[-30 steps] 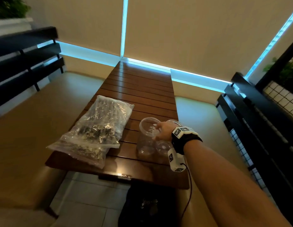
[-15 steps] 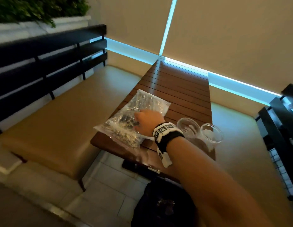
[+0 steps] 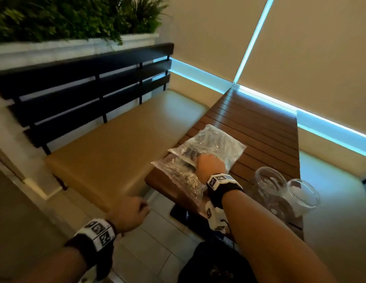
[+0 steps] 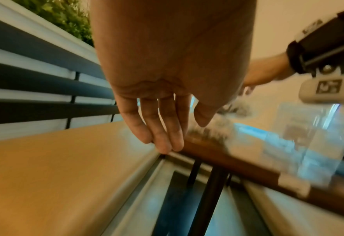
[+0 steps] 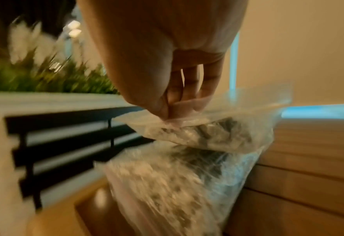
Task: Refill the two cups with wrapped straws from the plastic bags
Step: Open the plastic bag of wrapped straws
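Two clear plastic bags of wrapped straws lie stacked at the near left corner of the slatted wooden table (image 3: 259, 123). The upper bag (image 3: 218, 141) rests partly on the lower bag (image 3: 178, 176). My right hand (image 3: 210, 166) pinches the upper bag (image 5: 217, 134) by its near edge, thumb against fingertips (image 5: 199, 105), and the lower bag (image 5: 167, 183) hangs over the table edge. Two clear empty cups (image 3: 270, 180) (image 3: 302, 193) stand side by side to the right of my right wrist. My left hand (image 3: 129, 213) hovers off the table's left corner, its fingers (image 4: 161, 127) relaxed and empty.
A tan cushioned bench (image 3: 116, 150) with a black slatted back (image 3: 86, 88) runs along the table's left, with a planter of greenery (image 3: 65, 19) behind it. Another bench seat (image 3: 331, 211) is on the right. A black bag (image 3: 214, 266) sits on the tiled floor below.
My right hand left the cups, crossed to the bags and now pinches the upper bag's edge. The view swung left, and my left hand has come into sight.
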A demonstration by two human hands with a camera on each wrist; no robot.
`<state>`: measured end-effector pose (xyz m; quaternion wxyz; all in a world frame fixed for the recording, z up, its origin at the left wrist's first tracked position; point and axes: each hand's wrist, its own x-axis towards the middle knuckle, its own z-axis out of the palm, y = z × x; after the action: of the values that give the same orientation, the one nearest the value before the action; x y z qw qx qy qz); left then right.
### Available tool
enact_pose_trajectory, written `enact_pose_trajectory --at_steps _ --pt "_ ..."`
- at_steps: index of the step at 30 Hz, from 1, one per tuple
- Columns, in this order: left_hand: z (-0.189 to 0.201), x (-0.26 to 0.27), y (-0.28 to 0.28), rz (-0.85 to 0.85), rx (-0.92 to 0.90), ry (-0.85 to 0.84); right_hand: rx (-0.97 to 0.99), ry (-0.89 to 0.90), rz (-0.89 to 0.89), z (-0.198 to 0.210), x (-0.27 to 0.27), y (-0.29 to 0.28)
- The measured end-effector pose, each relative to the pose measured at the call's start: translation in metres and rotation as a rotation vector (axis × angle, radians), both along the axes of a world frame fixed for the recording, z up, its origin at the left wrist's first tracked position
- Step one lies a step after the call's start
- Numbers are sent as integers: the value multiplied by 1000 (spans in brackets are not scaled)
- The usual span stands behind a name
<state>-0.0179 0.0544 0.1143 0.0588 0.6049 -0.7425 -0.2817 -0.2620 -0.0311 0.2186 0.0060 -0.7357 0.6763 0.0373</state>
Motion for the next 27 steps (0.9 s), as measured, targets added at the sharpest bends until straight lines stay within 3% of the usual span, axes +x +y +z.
enact_pose_trajectory --at_steps 5,9,15,18,21,27 --pt "77 -68 -67 26 -185 328 -60 -400 -143 20 -8 -4" --pt "101 -105 -96 244 13 668 -70 -614 -197 31 -22 -3" --pt "115 -133 -110 252 176 900 -12 -848 -276 34 -38 0" --pt "119 -132 -117 163 148 940 37 -1097 -320 37 -50 4" --pt "127 -130 -119 77 90 870 36 -1295 -365 39 -57 8" --pt "147 -134 -123 26 0 785 -168 -1228 -439 44 -44 0"
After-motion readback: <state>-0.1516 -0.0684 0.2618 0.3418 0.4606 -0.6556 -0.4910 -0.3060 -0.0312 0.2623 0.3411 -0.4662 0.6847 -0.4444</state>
